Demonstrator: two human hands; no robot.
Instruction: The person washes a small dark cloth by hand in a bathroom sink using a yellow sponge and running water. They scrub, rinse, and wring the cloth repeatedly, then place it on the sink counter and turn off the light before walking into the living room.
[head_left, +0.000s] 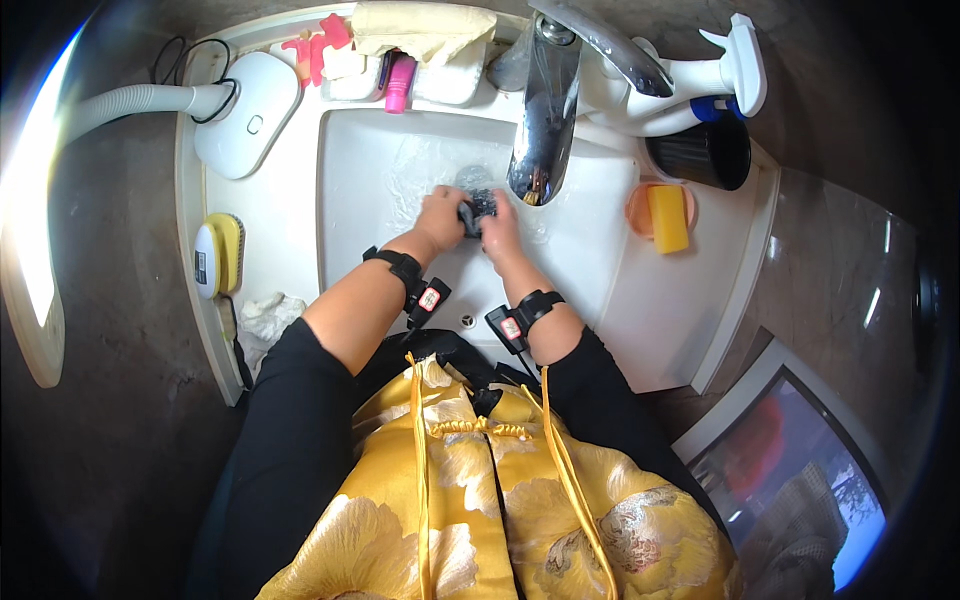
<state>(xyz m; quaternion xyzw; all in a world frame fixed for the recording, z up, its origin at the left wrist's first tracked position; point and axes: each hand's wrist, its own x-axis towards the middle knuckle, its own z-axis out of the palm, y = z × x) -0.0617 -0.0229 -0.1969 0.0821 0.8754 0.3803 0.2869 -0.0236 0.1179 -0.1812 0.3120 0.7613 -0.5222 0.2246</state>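
Note:
My left hand (442, 217) and my right hand (501, 229) grip a small dark wet item (476, 214) between them. Motion blur and my fingers hide its exact kind; it may be cloth. Both hands are low inside the white washbasin (600, 217), where rippling water surrounds them. The chrome faucet (550, 112) reaches over the basin, its spout end just to the right of my right hand. A round grey patch, probably the drain (474, 177), shows just beyond the hands. Nearer to me is the small overflow hole (468, 321) of the basin.
Right of the basin are a yellow sponge (668, 219) on a pink dish, a black cup (701, 154) and a white spray bottle (697, 75). At left stand a white lamp base (250, 112), a yellow-and-white brush (221, 255) and a crumpled white cloth (271, 322). A pink tube (400, 82) lies behind.

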